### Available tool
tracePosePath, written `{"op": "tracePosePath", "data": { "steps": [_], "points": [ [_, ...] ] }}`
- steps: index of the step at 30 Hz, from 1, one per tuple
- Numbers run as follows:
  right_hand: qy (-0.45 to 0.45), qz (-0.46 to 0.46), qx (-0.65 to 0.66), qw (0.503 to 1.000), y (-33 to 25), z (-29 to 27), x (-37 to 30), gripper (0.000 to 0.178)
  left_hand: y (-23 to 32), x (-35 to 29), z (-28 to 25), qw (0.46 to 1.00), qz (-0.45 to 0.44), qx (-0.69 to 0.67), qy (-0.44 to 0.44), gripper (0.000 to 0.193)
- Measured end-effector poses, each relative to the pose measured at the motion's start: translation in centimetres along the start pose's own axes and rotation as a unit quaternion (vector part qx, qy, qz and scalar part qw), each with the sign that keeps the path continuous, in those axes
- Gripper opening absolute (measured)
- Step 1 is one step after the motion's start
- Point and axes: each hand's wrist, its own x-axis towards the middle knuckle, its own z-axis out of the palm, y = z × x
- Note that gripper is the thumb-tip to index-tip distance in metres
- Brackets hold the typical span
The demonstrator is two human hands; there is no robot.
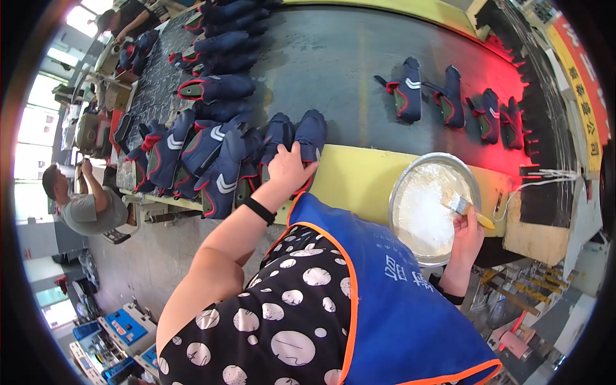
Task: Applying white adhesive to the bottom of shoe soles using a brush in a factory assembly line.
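Note:
My left hand (289, 169) rests on a pair of navy shoe uppers with red trim, fingers spread, thumb reaching over the right-hand upper (310, 136). The left-hand upper (278, 132) lies close against it. My right hand (467, 235) is closed around the yellow handle of a flat paintbrush (457, 204). The brush's bristles are over a round metal bowl (396, 239) holding a white, pasty substance (426, 204), at its right side. Whether the bristle tips touch the paste, I cannot tell.
More navy uppers (221, 173) are heaped left of my left hand, with a row behind. Several uppers (405, 91) lie on the dark conveyor belt (321, 58) toward a red-lit opening (507, 70). White cables (552, 176) hang at right. A person (96, 202) sits at far left.

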Motion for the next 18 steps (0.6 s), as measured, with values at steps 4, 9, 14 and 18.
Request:
{"op": "tracePosePath", "data": {
  "steps": [4,9,14,18],
  "points": [
    [0.008,-0.015,-0.019,1.0,-0.4,-0.3,-1.3,0.022,1.5,-0.1,3.0,0.998,0.036,0.001,0.055,0.091],
    [0.063,-0.013,-0.02,0.998,0.6,-1.9,-3.0,0.022,4.1,-0.4,4.0,0.987,0.154,-0.03,0.023,0.085],
    [0.077,-0.04,-0.105,0.991,3.8,-5.0,-2.8,0.023,5.1,-2.2,5.2,0.969,0.231,-0.086,-0.029,0.085],
    [0.105,-0.093,-0.237,0.961,6.9,-6.2,-1.3,0.023,2.2,1.0,6.0,0.929,0.326,-0.172,-0.022,0.089]
  ]
}}
